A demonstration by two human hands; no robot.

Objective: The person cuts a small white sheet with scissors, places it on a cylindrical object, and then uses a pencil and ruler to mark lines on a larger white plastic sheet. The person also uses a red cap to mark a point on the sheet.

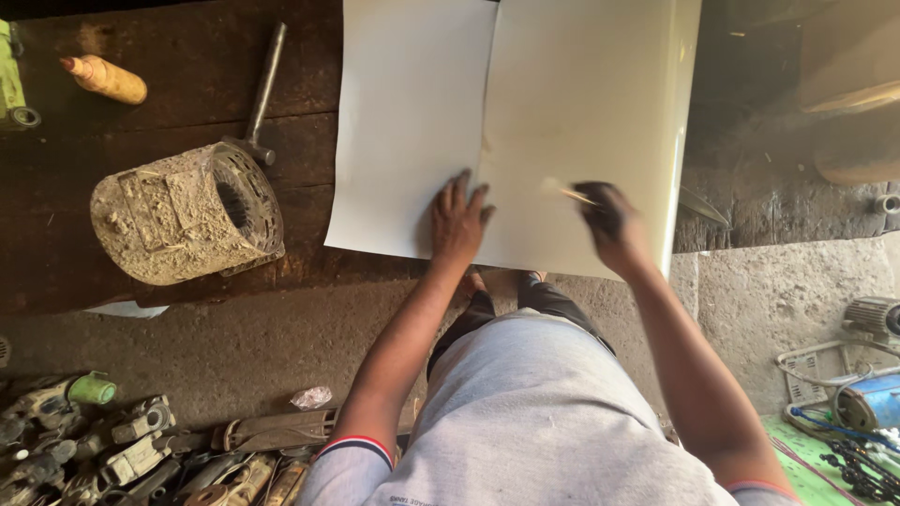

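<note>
Two large pale sheets lie side by side on a dark worn workbench (pixel 187 75). The left sheet (pixel 403 122) is whiter, the right sheet (pixel 591 112) is cream and overhangs the bench edge. My left hand (pixel 459 220) presses flat with spread fingers on the seam between them, near their front edge. My right hand (pixel 609 220) is blurred, closed on a thin stick-like tool (pixel 567 192) whose tip touches the cream sheet.
A dusty electric motor housing (pixel 187 215) with a metal shaft (pixel 264 89) lies on the bench at left, a yellow squeeze bottle (pixel 105 79) behind it. Old power tools (pixel 112 450) are heaped on the floor at lower left. Motors and cables (pixel 862 403) sit at lower right.
</note>
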